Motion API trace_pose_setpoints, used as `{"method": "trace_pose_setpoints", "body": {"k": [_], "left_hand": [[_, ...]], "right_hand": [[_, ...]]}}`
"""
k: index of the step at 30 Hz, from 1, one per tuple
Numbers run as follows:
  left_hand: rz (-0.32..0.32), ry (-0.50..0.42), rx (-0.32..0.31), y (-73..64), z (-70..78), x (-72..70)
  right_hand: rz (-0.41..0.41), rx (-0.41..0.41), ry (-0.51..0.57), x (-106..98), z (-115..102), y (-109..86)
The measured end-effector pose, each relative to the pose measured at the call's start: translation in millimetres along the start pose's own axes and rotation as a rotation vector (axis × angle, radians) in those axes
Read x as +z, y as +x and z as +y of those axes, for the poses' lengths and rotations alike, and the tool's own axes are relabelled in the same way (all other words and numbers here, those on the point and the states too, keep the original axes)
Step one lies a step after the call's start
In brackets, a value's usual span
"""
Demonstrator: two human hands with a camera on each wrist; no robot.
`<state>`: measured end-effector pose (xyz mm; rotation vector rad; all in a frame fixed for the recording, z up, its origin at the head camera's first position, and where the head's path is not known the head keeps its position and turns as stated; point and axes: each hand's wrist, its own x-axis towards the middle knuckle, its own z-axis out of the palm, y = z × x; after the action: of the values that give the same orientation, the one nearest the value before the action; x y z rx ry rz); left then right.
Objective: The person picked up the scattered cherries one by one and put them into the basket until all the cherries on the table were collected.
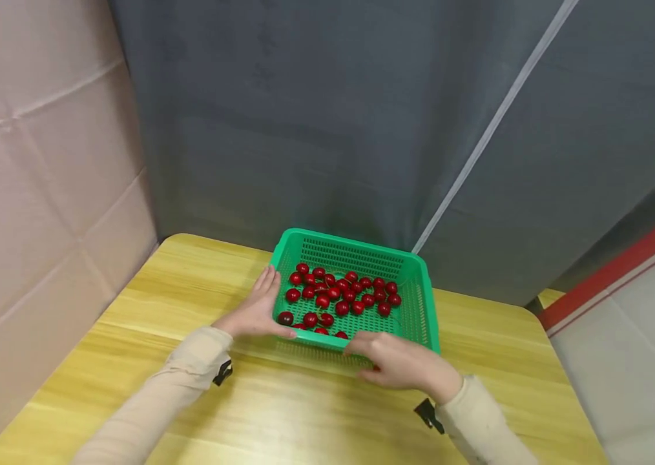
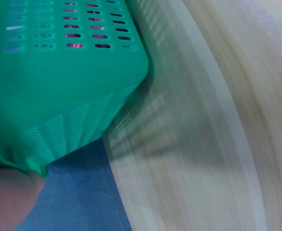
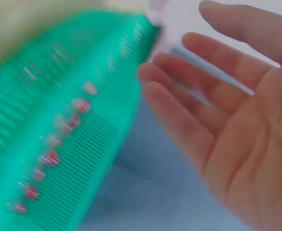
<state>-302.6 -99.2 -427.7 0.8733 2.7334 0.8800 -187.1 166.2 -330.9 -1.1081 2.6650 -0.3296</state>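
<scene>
A green plastic basket (image 1: pixel 351 239) with slotted walls stands on the wooden table, holding several dark red cherries (image 1: pixel 342 308). My left hand (image 1: pixel 256 310) rests on its near left corner, fingers lying straight along the left side and thumb stretched to the front rim. In the left wrist view, a digit (image 2: pixel 13 192) touches the basket's lip (image 2: pixel 34 163). At the front rim, right of the middle, is my right hand (image 1: pixel 400 361). Its palm and loosely spread fingers (image 3: pixel 179 115) show in the right wrist view with nothing in them, beside the blurred basket wall.
The wooden table (image 1: pixel 281 407) stretches in front and to both sides. A dark grey curtain (image 1: pixel 304 129) hangs close behind the basket. On the left is a pale wall (image 1: pixel 42 194); on the right, a red strip (image 1: pixel 624 268) borders a white panel. Black straps (image 1: pixel 429 415) hang at both wrists.
</scene>
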Motion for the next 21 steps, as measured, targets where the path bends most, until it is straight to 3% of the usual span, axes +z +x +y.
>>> {"method": "trace_pose_setpoints", "body": {"k": [4,10,17,21], "left_hand": [[-0.004,0.016,-0.001,0.1,-1.5,-0.9],[-0.008,0.024,0.002,0.2,-1.8,0.2],[-0.002,0.020,0.006,1.0,-1.1,1.5],[-0.004,0.023,0.001,0.6,-0.9,1.9]], "right_hand": [[-0.055,0.110,-0.103,47,-1,-8.4],[0.073,0.242,-0.453,104,22,-9.5],[0.222,0.199,-0.661,129,41,-8.4],[0.222,0.190,-0.724,134,45,-9.4]]}}
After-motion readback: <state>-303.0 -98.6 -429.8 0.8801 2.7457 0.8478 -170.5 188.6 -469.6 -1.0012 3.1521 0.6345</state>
